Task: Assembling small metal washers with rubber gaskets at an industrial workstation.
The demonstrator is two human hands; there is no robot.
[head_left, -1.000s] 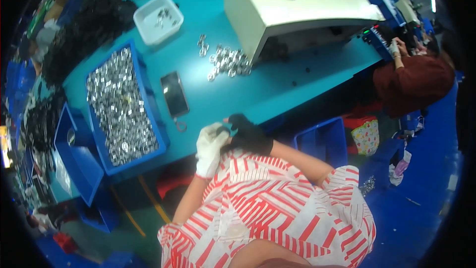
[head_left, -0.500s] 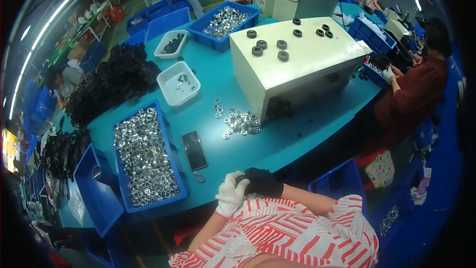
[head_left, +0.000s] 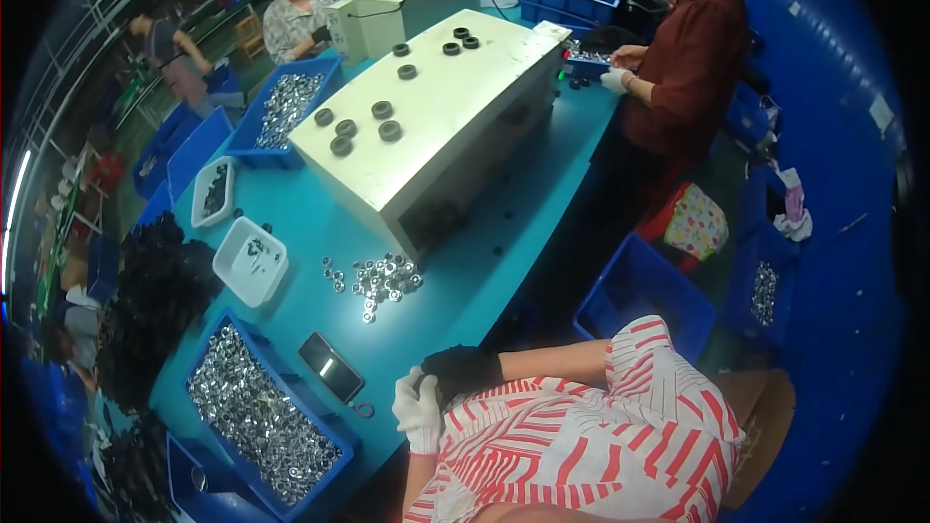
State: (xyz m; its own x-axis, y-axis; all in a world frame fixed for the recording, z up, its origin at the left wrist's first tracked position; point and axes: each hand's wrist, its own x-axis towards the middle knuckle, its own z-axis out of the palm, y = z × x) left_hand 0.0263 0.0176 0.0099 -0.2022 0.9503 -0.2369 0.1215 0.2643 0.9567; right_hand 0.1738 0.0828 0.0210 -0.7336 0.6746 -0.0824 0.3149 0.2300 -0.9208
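Steadiness likely helps, with left hand (head_left: 418,409) and right hand (head_left: 459,371) touching by the table (head_left: 465,276), though whether their fingers clamp anything I cannot tell.

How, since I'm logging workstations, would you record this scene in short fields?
Left hand: white-gloved, curled
Right hand: black-gloved, against the left
Held item: cannot tell; hidden
Near the hands: dark phone on teal table
Left side: blue bin holding many metal parts
Ahead: cream cabinet, black rings on top
Beyond, right: co-worker in dark red
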